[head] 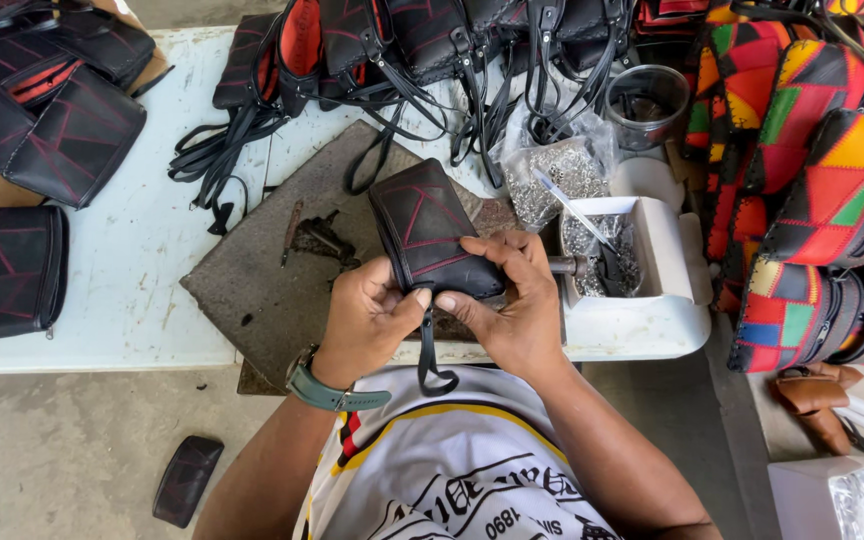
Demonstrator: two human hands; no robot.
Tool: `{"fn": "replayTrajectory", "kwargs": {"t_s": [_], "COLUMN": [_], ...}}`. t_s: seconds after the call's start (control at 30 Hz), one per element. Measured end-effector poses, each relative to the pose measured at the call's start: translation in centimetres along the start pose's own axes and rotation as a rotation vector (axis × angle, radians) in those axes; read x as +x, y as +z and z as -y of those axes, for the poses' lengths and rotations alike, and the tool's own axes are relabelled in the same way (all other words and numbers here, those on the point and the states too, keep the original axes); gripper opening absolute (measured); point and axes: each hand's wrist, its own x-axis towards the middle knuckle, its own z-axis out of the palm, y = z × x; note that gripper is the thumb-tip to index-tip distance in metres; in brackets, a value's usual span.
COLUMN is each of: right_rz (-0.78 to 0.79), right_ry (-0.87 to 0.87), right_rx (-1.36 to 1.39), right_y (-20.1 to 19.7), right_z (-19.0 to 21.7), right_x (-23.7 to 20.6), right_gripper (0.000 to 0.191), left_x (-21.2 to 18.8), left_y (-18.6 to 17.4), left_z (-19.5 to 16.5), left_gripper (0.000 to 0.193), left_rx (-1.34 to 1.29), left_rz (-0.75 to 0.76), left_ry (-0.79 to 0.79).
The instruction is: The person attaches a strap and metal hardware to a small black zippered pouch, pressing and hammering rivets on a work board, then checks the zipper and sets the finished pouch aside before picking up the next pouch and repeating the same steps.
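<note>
A small black pouch (424, 222) with red stitching is held over the near edge of the white table (142, 270). My left hand (367, 315) grips its lower left side, thumb pressed at the bottom edge. From the right, my right hand (512, 295) clasps the pouch, thumb meeting the left one. A black strap loop (430, 362) hangs down from the pouch between my hands. A green watch (327, 392) is on my left wrist.
A grey slab (262, 270) lies under the pouch. A white tray (652, 290) with metal fittings and a tool sits to the right, beside a bag of fittings (552, 175) and a clear jar (645, 100). Black pouches (52, 130) and colourful patchwork bags (812, 170) surround the table.
</note>
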Motion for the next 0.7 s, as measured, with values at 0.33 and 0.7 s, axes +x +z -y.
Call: {"fn": "replayTrajectory", "kwargs": {"t_s": [0.33,0.7], "right_rz": [-0.035,-0.1], "right_ry": [0.013,-0.593], "right_rx": [0.122,-0.464], "right_y": [0.0,-1.2], "right_z": [-2.5,1.0], "right_x": [0.6,-0.2], "right_gripper": [0.052,0.065], "left_x": [2.0,1.6], "left_y": [-2.2,-1.5], "left_z": [2.5,-4.6], "left_gripper": [0.014,0.054], "left_rx": [-0.417,-0.242], "left_rz": [0.114,0.2], "left_ry": [-0.044,0.088]}}
